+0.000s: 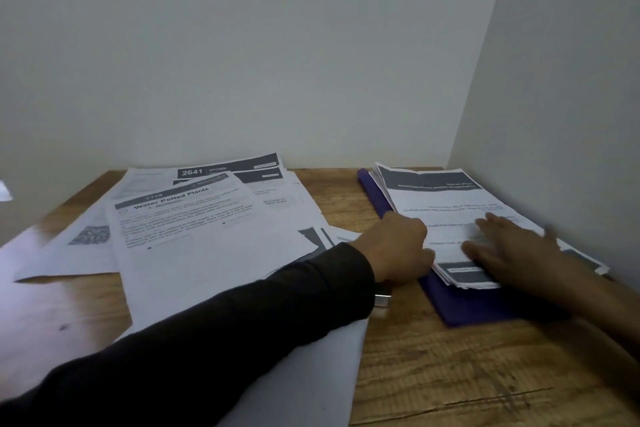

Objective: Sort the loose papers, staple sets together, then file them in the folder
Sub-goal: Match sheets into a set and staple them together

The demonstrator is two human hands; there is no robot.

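One purple folder (485,308), two paper heaps (sheets too overlapped to count) (207,236), two hands (401,250)

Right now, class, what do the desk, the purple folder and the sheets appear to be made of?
Desk: looks like wood or wood-look laminate; brown grain lines, dull sheen.
Purple folder: probably card or thin plastic; flat, matte, uniform colour.
Sheets: plain printer paper; thin white pages with grey print.

I have a single head-worn view, looking forward and down across the bench (450,374) toward a wall corner. It sits close above the arms.
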